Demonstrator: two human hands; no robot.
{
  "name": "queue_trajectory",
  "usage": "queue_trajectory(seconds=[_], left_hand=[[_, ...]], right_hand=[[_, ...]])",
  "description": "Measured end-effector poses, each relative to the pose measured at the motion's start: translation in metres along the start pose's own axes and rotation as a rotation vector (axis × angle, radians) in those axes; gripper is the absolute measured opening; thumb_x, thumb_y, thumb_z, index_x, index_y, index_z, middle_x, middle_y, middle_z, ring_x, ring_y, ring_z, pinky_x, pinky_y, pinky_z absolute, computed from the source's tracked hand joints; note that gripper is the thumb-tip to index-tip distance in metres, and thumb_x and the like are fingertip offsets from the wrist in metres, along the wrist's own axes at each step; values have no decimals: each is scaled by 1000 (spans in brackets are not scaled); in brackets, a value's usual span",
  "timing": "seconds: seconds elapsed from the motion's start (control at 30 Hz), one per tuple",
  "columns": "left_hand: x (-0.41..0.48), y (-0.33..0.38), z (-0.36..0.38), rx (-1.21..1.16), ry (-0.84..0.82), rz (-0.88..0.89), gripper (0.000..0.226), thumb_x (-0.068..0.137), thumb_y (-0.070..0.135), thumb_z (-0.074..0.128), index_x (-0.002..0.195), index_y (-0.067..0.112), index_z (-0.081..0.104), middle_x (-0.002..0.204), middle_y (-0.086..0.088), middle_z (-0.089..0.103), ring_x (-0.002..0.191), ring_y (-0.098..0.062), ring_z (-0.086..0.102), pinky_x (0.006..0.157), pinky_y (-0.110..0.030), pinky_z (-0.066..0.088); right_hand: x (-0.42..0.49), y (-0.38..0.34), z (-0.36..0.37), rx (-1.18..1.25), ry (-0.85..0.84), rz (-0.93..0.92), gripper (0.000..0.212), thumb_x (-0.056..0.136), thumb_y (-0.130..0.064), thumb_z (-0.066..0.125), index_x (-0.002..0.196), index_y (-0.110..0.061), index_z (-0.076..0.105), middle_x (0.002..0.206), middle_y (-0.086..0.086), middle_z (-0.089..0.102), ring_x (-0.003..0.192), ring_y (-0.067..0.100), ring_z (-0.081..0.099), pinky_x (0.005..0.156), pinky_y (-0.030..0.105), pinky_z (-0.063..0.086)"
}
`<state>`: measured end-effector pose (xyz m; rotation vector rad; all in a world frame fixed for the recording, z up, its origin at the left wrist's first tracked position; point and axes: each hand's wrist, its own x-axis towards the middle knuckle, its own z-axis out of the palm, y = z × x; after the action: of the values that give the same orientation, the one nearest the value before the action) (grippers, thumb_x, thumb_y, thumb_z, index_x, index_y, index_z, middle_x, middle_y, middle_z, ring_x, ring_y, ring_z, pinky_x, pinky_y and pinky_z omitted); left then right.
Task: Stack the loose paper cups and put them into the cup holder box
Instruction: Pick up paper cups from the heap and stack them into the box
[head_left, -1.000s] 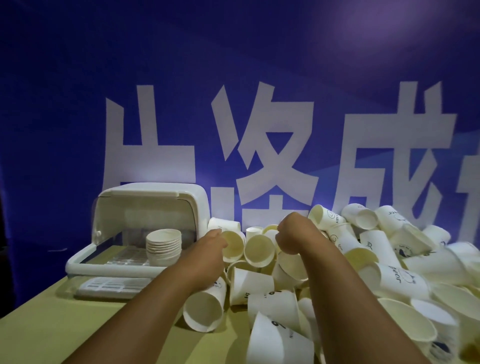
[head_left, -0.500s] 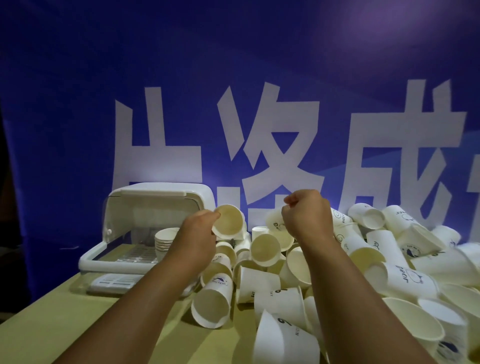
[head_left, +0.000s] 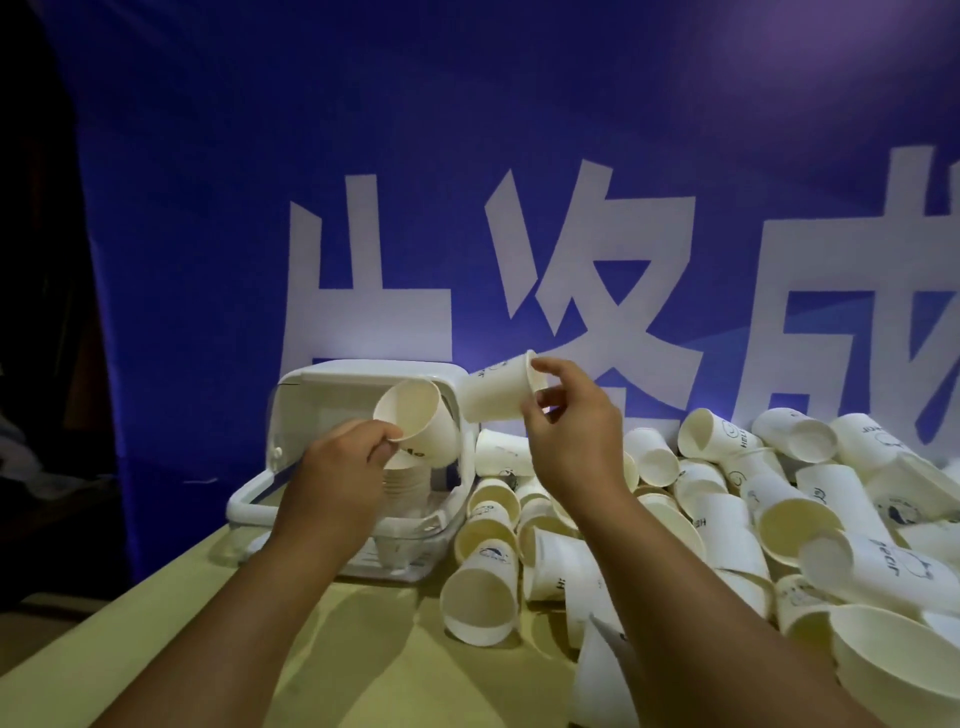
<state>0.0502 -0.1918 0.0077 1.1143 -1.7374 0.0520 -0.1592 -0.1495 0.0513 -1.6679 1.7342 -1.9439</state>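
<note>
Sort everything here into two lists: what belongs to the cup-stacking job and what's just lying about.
Part of the job: left hand; left cup, pinched by the rim; right hand; right cup, held sideways; pile of loose cups; cup holder box; stack of cups inside it.

Just there: blue banner; table.

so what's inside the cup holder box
A short stack of nested cups stands inside the cup holder box. The left hand and the cup it holds cover the stack's top and much of the interior.
</note>
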Motion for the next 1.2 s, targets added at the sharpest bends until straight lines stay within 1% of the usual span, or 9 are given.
queue_trajectory(seconds=[0.2,0.43,0.53,0.63,0.73,0.93,1.03,1.1,1.2], left_hand=[[3,-12,-2,82,99,-11,14,104,16,50,104,17,64,100,5,57,91,-19,57,73,-36,53],[6,-20,4,245,-110,-81,9,104,17,50,99,24,52,106,1,51,92,-17,52,73,-30,49],[2,-18,9,196,-214,-149,11,104,21,50,111,28,46,123,1,44,108,-21,49,87,-36,52],[-3,-19,20,198,-311,-137,28,105,33,48,133,29,46,146,6,37,125,-19,48,105,-41,50],[-3,-16,27,99,-294,-135,38,98,38,59,130,32,38,139,4,47,115,-14,56,100,-40,55],[-8,-18,30,32,-176,-40,108,88,40,75,139,53,-19,152,-7,42,119,-20,58,97,-41,56],[-9,-19,33,77,-142,42,114,89,42,72,136,64,-29,153,-12,38,119,-20,58,95,-44,57],[-8,-20,35,71,-157,38,106,91,39,70,145,62,-18,153,-8,37,123,-20,55,96,-42,56],[-5,-23,40,86,-177,-33,72,94,39,66,155,38,26,152,-1,41,133,-18,46,104,-37,50]], right_hand=[[-15,-3,21,46,-37,-29,26,93,-22,68,118,-22,70,108,-7,69,91,9,63,88,26,55],[-21,-4,33,53,29,-100,23,92,-21,68,114,-23,73,111,-6,69,92,6,59,85,18,48],[-22,-4,38,16,1,-131,21,92,-21,69,112,-23,74,111,-6,69,94,8,59,79,11,43],[-25,-5,43,-39,-59,-156,19,92,-21,68,111,-22,74,113,-6,68,94,6,57,75,5,36],[-28,-7,45,-157,-148,-239,19,95,-21,63,112,-21,74,115,-6,66,92,3,51,75,3,32],[-29,-10,43,-403,-330,-304,22,95,-16,63,115,-20,71,145,-2,41,119,15,52,83,5,32],[-30,-11,47,-423,-432,-312,27,93,-12,64,119,-19,70,129,0,51,110,14,55,89,14,41],[-32,-10,52,-372,-456,-273,32,92,-11,67,122,-21,68,124,0,59,106,14,58,96,23,47],[-34,-4,57,-358,-517,-193,44,90,-7,68,130,-24,62,125,1,66,107,18,64,100,34,50]])
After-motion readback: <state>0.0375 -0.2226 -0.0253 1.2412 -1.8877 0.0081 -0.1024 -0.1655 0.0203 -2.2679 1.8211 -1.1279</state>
